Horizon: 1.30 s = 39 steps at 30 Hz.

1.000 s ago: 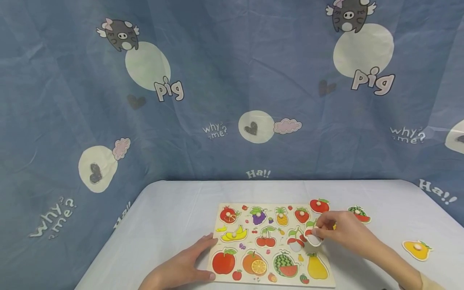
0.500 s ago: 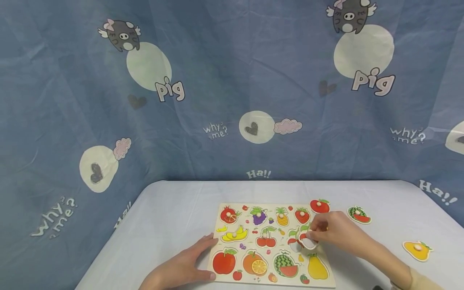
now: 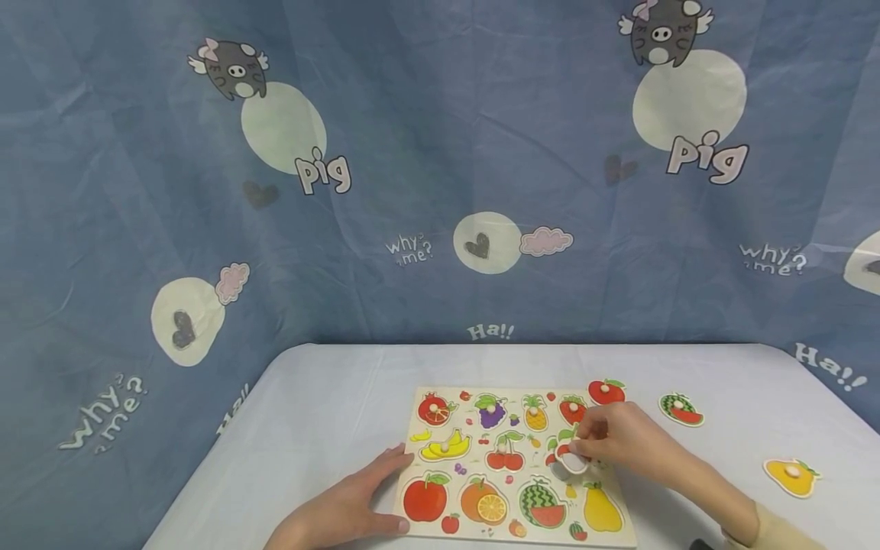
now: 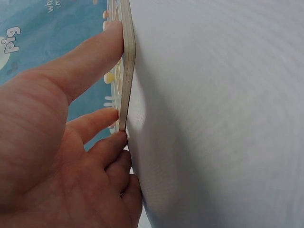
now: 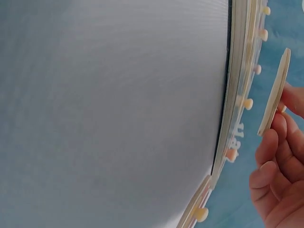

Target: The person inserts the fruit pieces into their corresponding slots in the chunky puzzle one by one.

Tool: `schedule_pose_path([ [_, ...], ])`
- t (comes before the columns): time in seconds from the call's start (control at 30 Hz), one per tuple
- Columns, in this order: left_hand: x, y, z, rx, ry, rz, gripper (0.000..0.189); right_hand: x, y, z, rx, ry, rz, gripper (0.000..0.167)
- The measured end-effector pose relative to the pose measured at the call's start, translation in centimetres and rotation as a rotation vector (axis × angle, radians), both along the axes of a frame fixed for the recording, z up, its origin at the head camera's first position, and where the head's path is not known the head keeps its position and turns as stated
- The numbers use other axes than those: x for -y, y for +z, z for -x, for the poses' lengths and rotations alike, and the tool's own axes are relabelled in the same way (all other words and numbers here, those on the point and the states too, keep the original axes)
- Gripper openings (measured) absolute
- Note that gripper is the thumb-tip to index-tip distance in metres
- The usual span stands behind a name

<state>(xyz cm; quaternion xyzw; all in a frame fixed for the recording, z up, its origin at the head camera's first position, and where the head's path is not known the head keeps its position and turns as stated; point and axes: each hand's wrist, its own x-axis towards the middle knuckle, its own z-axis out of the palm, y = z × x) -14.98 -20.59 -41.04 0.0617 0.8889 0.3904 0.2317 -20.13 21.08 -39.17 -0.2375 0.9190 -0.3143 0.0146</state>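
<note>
My right hand (image 3: 622, 437) pinches the knob of a red-and-white fruit puzzle piece (image 3: 574, 463) with green leaves. The piece hangs over the right side of the wooden fruit puzzle board (image 3: 476, 457), partly covering a similar printed fruit. In the right wrist view the piece (image 5: 274, 95) is edge-on and apart from the board (image 5: 236, 71). At the board's left edge rests my left hand (image 3: 352, 498), thumb and fingers spread apart. The left wrist view shows that thumb and the fingertips touching the board's edge (image 4: 128, 57).
Knobbed pieces, such as bananas (image 3: 455, 441) and cherries (image 3: 504, 460), lie in the board. A red apple piece (image 3: 606, 393) overlaps its far right corner. Farther right on the white table (image 3: 330, 412) are a watermelon piece (image 3: 681, 409) and a yellow fruit piece (image 3: 792, 477).
My right hand has carried the red-and-white fruit piece leftward and slightly nearer, over the similar printed fruit. My left hand has stayed at the board's edge.
</note>
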Motion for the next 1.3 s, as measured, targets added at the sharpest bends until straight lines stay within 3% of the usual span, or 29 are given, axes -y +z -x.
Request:
schedule_pose_path([
  [1.3,-0.1,0.1,0.0,-0.001,0.003,0.019,0.091,1.8,-1.3,1.0,-0.018,-0.007,-0.147,0.023],
])
